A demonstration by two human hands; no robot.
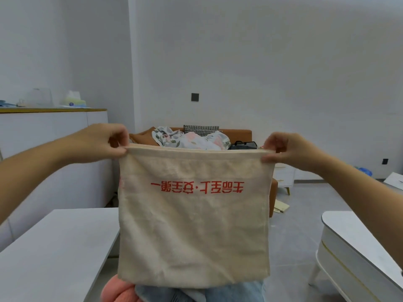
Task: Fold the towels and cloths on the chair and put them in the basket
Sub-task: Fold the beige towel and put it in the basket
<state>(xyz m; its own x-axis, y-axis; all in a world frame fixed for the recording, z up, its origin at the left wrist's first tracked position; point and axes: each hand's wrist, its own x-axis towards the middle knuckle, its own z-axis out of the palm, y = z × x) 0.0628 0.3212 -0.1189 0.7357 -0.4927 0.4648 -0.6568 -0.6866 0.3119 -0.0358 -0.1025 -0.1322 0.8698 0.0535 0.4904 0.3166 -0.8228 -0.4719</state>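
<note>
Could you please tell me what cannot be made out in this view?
Head view:
- The basket: not in frame.
- The pink cloth and blue fabric: partly covered by the beige towel and cut off by the bottom edge.
- The orange sofa: its seat is behind the towel.
- The cabinet-top items: blurred and too small.

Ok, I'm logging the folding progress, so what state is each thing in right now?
Beige towel: hangs spread flat, red print upside down.
Left hand: pinches the towel's top left corner.
Right hand: pinches its top right corner.
Pink cloth: bunched, unfolded, below the towel.
Floral cloth: crumpled on the orange sofa behind.
</note>
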